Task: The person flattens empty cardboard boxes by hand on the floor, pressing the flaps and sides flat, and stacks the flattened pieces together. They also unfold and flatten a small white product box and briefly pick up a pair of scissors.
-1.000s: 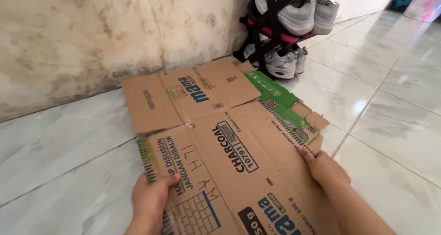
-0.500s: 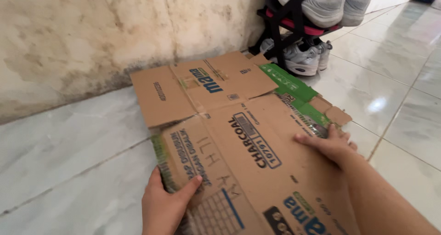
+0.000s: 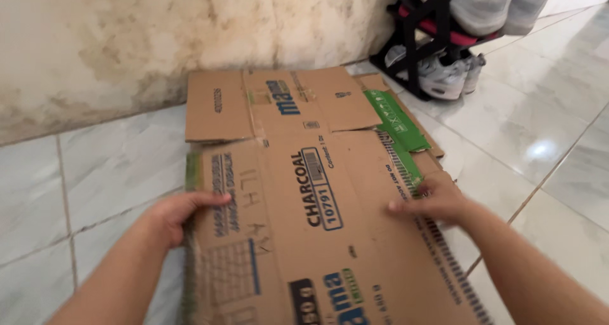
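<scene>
1. the flattened cardboard box (image 3: 317,204) lay on the tiled floor (image 3: 95,172), just beside the stained wall (image 3: 158,33).
2. left hand (image 3: 174,214): grip closed on the box's left edge, thumb on top.
3. right hand (image 3: 431,201): pressed flat on the right side, fingers spread, clasping nothing.
4. since 1 second earlier, both hands had slid further up the panel, and the box sat squarer to the wall.
5. a shoe rack (image 3: 444,39) with grey sneakers stood near the far right corner.
</scene>
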